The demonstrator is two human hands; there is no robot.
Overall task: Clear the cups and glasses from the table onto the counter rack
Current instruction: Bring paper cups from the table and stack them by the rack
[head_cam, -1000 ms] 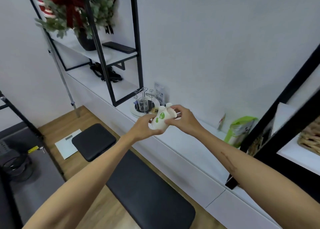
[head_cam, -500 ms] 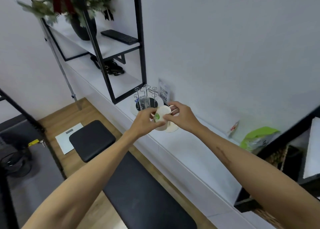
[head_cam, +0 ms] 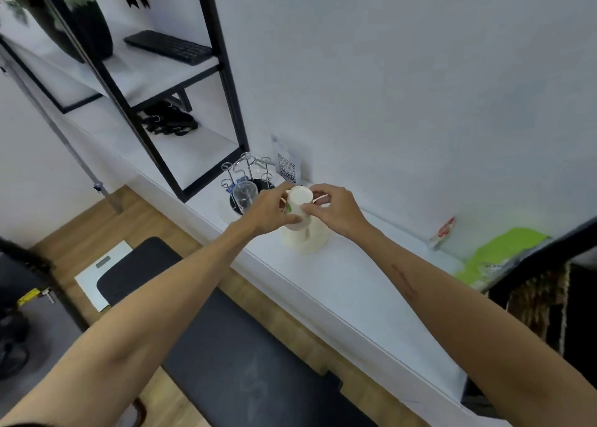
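White cup [head_cam: 298, 205] sits upside down, pinched between fingers of both hands.

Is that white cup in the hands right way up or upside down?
Upside down, it seems: the white cup, gripped by the left hand and right hand, shows a closed flat end on top.

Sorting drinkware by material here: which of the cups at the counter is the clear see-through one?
The clear glass upturned on the wire rack, left of the hands. The white cup with green print is opaque, held by both hands.
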